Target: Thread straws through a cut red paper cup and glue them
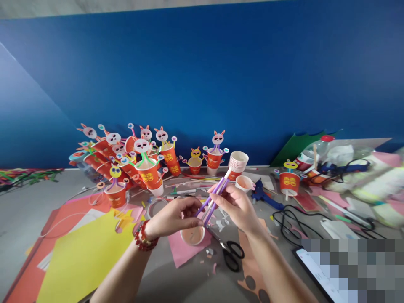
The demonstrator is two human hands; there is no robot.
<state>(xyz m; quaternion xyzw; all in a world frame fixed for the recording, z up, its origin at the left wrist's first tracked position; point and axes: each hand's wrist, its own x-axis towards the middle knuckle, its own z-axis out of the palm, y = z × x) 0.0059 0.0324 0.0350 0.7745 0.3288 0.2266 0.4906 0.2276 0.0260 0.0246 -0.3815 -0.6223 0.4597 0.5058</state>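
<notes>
Purple pipe cleaners (217, 194) and a slim white stick (227, 173) run slantwise between my hands, above the table. My left hand (172, 216) pinches the lower end of the purple strands. Higher up, my right hand (238, 206) holds the pipe cleaners and the stick together between thumb and fingers. Below them stands a paper cup (193, 244), partly hidden by my left hand. Pink paper (178, 254) lies under the cup. Just right of it are black-handled scissors (232, 256), with paper scraps around.
Orange cups with rabbit faces (148, 174) crowd the back left. Stacked paper cups (238, 160) stand at the back middle. A blue glue gun (265, 195) and black cable (293, 227) lie right. Yellow paper (85, 261) covers the front left; a phone (315, 269) lies front right.
</notes>
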